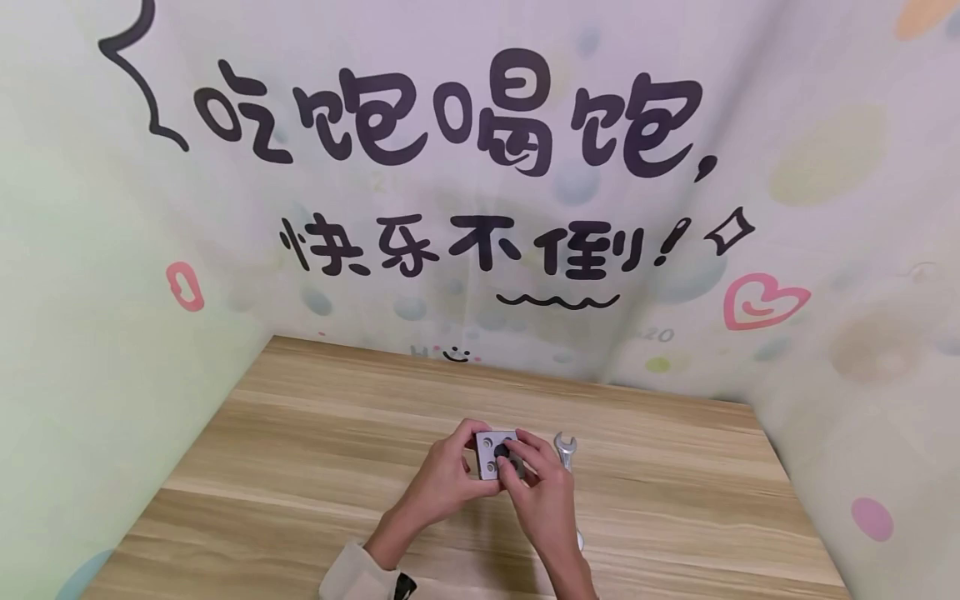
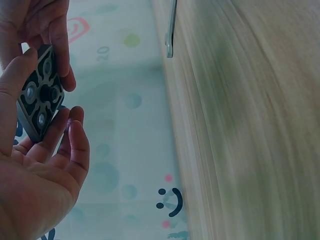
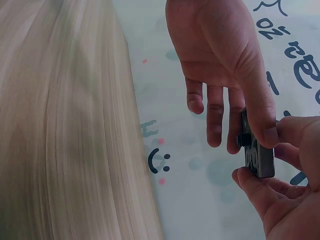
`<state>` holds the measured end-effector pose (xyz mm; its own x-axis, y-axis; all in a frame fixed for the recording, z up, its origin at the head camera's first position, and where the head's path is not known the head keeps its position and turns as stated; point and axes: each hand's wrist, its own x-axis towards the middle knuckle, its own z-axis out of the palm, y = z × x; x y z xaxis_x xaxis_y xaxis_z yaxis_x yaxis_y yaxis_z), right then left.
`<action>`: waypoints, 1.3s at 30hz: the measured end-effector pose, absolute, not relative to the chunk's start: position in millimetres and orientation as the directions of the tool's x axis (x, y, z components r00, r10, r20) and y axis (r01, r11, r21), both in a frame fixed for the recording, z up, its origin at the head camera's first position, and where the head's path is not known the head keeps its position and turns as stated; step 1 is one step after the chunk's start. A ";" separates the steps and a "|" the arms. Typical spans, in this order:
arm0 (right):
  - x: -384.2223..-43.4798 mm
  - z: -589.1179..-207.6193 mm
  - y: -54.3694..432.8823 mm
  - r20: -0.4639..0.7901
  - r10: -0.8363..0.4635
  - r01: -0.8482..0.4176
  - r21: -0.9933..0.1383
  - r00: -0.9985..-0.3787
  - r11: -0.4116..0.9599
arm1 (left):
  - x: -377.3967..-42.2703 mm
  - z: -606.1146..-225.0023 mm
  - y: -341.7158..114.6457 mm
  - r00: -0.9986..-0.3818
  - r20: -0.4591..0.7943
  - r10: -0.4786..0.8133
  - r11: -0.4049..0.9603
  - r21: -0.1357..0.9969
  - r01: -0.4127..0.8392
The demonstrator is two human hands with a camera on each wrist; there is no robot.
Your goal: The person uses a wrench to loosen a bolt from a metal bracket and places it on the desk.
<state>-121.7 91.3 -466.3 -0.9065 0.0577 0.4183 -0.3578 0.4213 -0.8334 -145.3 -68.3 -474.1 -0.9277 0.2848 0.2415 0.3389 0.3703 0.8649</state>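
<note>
A square metal plate (image 1: 486, 442) with several round holes is held up over the table. My left hand (image 1: 442, 479) grips it by its edges, fingers and thumb on opposite sides in the left wrist view. At the plate's centre is a black round piece (image 1: 502, 451); a short black stub (image 2: 50, 93) stands out from the ribbed underside. My right hand (image 1: 546, 496) pinches the black piece with thumb and index finger, other fingers reaching below the plate in the right wrist view. Beyond the right hand lies a silver wrench (image 1: 566, 446), its shaft mostly hidden.
The wood-grain table (image 1: 315, 433) spreads out on both sides of my hands. A printed cloth wall (image 1: 480, 325) with dark lettering rises from its back edge, and similar walls stand at left and right. A small shiny piece (image 1: 580, 541) shows beside my right wrist.
</note>
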 end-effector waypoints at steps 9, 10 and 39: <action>-120.9 -466.8 92.1 0.424 0.056 -0.362 -0.829 -0.904 0.426 | -144.4 -473.2 -67.0 -0.926 0.242 0.289 0.352 0.873 0.338; -120.9 -466.7 92.3 0.423 0.053 -0.363 -0.829 -0.904 0.427 | -144.4 -473.1 -66.8 -0.927 0.241 0.288 0.352 0.874 0.336; -123.0 -470.9 87.0 0.381 0.144 -0.329 -0.898 -0.913 0.291 | -143.1 -476.1 -66.2 -0.934 0.231 0.272 0.349 0.881 0.319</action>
<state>-123.0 87.0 -470.9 -0.9133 0.1440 0.3810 -0.3290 0.2907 -0.8985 -143.1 -66.2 -476.1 -0.9343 0.2720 0.2306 0.3190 0.3486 0.8813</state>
